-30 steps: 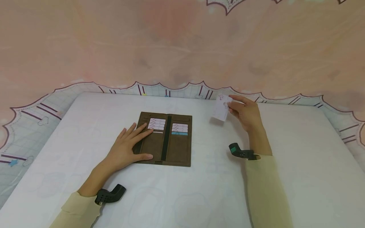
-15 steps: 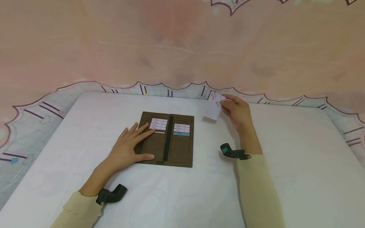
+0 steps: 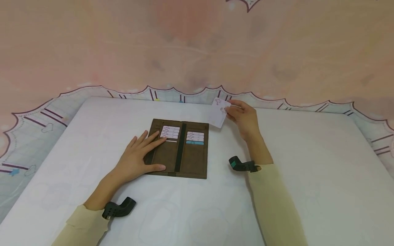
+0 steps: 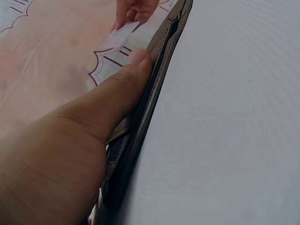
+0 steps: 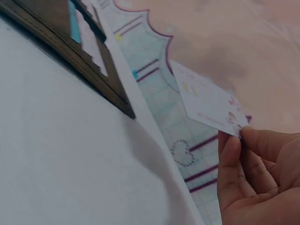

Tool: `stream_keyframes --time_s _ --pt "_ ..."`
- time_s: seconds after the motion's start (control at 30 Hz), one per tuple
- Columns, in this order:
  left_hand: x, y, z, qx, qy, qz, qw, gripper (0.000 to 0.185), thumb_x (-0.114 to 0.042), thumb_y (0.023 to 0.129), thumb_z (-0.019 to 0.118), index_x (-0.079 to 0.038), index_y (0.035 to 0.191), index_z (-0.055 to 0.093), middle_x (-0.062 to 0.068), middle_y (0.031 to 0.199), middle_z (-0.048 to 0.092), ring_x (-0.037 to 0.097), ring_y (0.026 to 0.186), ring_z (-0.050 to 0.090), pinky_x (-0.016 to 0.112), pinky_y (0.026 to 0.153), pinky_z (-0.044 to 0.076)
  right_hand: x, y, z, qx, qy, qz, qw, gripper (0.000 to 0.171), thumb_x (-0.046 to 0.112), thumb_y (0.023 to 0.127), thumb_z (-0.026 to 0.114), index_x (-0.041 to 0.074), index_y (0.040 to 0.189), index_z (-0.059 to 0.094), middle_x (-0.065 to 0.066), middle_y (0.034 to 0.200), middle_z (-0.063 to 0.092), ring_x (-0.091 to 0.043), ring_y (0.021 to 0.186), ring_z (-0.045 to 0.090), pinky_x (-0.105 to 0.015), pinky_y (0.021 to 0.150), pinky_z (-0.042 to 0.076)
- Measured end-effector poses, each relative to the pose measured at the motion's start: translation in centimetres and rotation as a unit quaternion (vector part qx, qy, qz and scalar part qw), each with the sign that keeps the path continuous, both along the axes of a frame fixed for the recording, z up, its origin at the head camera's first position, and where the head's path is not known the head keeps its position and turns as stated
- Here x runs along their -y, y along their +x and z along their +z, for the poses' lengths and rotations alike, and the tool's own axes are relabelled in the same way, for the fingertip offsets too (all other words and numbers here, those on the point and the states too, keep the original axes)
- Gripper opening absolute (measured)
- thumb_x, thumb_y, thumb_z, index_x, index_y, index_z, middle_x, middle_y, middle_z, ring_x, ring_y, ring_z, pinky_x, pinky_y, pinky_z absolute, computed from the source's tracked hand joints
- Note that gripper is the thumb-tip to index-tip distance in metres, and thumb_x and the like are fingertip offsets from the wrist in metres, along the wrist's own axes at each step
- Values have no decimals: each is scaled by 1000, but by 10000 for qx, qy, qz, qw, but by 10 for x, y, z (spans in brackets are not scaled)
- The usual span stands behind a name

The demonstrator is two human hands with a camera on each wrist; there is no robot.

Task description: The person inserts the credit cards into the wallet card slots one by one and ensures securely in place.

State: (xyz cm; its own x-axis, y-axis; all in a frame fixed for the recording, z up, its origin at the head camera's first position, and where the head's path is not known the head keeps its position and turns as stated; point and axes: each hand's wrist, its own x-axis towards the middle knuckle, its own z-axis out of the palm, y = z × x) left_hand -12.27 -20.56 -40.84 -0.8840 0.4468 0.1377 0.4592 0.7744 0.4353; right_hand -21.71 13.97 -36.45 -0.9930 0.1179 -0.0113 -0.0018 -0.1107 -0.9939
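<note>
A brown long wallet (image 3: 180,148) lies spread open on the white table (image 3: 307,164), with white cards and one blue card in its slots. My left hand (image 3: 138,159) lies flat on the wallet's left half, fingers straight, thumb along the near edge (image 4: 140,58). My right hand (image 3: 241,116) hovers just beyond the wallet's far right corner and pinches a white card (image 3: 219,112) by one corner. In the right wrist view the white card (image 5: 206,103) sticks out from my fingertips (image 5: 232,150) toward the wallet (image 5: 79,56).
The table's far edge meets a pink cloth backdrop (image 3: 197,44) with a scalloped pale-blue border (image 3: 40,119). Black wrist mounts (image 3: 118,208) sit on both forearms. White tabletop stretches to the right of my right arm.
My right hand has carried the white card leftward, from well right of the wallet to just past its far right corner. The left hand has stayed on the wallet.
</note>
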Motion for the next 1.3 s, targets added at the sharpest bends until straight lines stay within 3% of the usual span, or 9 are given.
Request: stream_keyframes --time_s 0.23,0.43,0.67,0.97,1.3 --pt "2 0 -1 11 -45 32 10000 86 -57 75 73 -22 147 40 10 156 25 34 145 6 57 113 1 23 -1 -9 -161 -173 146 9996 33 -5 86 67 -4 119 61 -10 90 68 -16 84 65 -30 81 55" --pt "1 0 0 38 -41 11 10000 86 -57 76 72 -22 147 40 10 156 25 34 145 6 57 113 1 32 0 -19 -232 199 204 9993 30 -4 86 68 -2 115 64 -8 85 69 -14 82 65 -28 80 55" --pt "-2 0 -1 15 -19 -36 10000 85 -57 76 72 -23 147 40 9 156 25 33 145 6 57 113 1 34 0 -23 -221 294 161 9992 31 -4 85 69 -3 115 64 -15 87 68 -13 78 64 -29 81 55" --pt "-2 0 0 -28 -20 -23 10000 86 -57 75 73 -22 147 41 9 156 25 34 145 6 56 113 1 35 -1 -26 -415 599 245 9970 29 -2 85 70 -3 114 65 -10 83 69 -14 75 65 -26 76 55" --pt "0 0 0 -45 -42 -14 10000 87 -57 74 74 -24 147 40 9 156 25 34 145 6 56 113 1 39 2 -29 -279 1668 47 9856 26 8 89 68 8 114 66 -10 87 69 -14 72 63 -20 69 53"
